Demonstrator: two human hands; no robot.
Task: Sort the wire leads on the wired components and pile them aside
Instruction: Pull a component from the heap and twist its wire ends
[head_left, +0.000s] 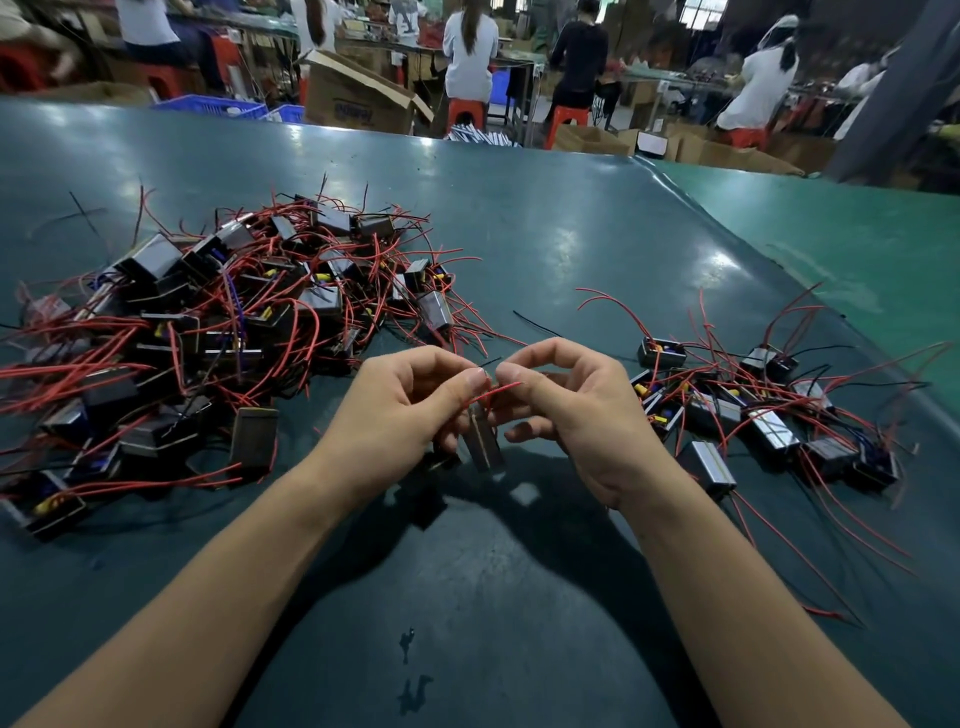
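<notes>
Component (480, 439) mid-air between hands, above table (519, 234). Left hand (400, 410) pinching red lead (493, 391), right hand (576, 405) curled, fingertips at same lead. Looks light; leads thin, springy, tangle-prone. Best pinched near body. Unsorted pile (208, 322) left, sorted pile (753, 410) right.

This is a factory assembly floor. A long worktable (519, 218) covered in dark green matting carries heaps of small boxed electrical parts (208, 322) trailing red and black wires. Beyond it, workers (470, 52) sit on red plastic stools (466, 111) at rows of benches, among open cardboard boxes (358, 96) and blue plastic crates (213, 108).
</notes>
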